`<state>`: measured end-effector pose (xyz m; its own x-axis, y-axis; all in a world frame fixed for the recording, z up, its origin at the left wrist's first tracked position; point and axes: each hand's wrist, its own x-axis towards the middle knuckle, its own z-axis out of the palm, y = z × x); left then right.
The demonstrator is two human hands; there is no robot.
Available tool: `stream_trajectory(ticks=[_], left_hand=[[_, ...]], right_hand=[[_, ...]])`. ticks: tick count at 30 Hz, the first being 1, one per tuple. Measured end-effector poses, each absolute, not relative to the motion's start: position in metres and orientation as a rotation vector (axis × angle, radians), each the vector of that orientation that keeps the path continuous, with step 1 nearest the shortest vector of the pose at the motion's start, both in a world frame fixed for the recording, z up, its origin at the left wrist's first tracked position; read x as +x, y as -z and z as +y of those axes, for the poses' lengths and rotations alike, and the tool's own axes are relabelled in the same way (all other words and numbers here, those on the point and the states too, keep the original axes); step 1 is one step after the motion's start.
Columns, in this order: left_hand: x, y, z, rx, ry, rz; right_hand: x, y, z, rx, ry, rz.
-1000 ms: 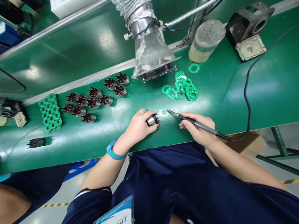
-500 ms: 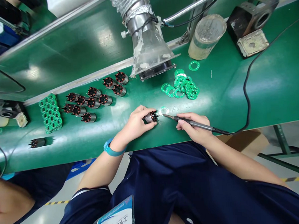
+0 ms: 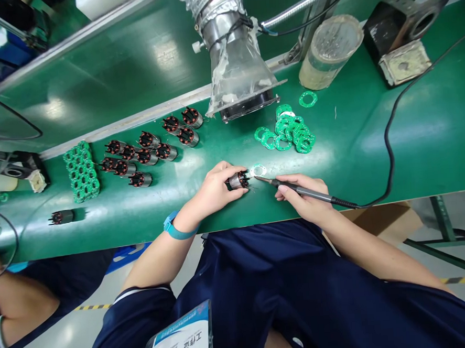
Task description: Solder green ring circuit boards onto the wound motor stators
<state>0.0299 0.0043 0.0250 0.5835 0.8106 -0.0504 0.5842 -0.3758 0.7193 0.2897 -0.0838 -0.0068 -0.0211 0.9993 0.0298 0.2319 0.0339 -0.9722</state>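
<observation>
Low over the green bench, my left hand (image 3: 222, 187) is closed around a motor stator (image 3: 238, 180), a metal cylinder with copper windings at its right end. My right hand (image 3: 302, 195) grips a soldering iron (image 3: 310, 193) like a pen. Its tip points left and ends close to the stator's wound end; whether they touch is too small to tell. Just above the tip lies a ring-shaped circuit board (image 3: 259, 170), pale and shiny, on the bench. Beyond it is a loose heap of green ring boards (image 3: 288, 128).
Several more stators (image 3: 147, 156) stand at the left, beside a stacked block of green boards (image 3: 81, 171). A fume extraction hood (image 3: 243, 84) hangs above the bench. At the back right are a cloudy container (image 3: 329, 52) and an iron stand (image 3: 403, 37). A co-worker's arm (image 3: 23, 302) shows at lower left.
The view has shifted slightly, so the bench items appear displaced. Both hands keep their grips, with the iron's tip still by the stator's wound end.
</observation>
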Motion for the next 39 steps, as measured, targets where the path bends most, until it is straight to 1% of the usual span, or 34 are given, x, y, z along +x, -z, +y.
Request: stream_trajectory(ticks=[21, 29, 39], left_hand=[[0.0338, -0.0251, 0.0088, 2.166, -0.371, 1.082], [0.0339, -0.025, 0.0093, 2.165, -0.34, 1.103], [0.0347, -0.0252, 0.0102, 2.168, -0.324, 1.107]], right_hand=[[0.2886, 0.0103, -0.0855, -1.363, -0.984, -1.445], [0.29, 0.01, -0.0878, -1.337, -0.984, -1.262], [0.287, 0.0106, -0.0871, -1.344, -1.001, -1.194]])
